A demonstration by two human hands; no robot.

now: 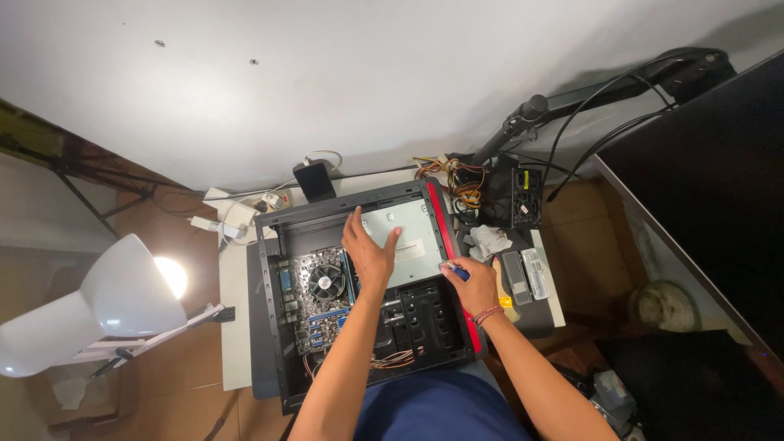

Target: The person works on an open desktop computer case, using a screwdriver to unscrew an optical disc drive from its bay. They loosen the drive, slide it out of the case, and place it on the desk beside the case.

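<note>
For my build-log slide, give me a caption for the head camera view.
Left hand flat on a metal drive bay in an open computer case; right hand grips a blue-handled tool.

Single view only, worn on the head, looking steeply down from above the desk [235, 327]. Facing forward toward the white wall [392, 82] at the top of the frame. Wide, curved lens, bending the edges. Centred on the open computer case [269, 245], at arm's length, with the left hand [369, 251] and right hand [474, 282] reaching in from the lower edge. Lamp [106, 298] caught at the left margin, dark monitor [702, 212] at the right margin. No second view, so no shared part of the scene.
</note>
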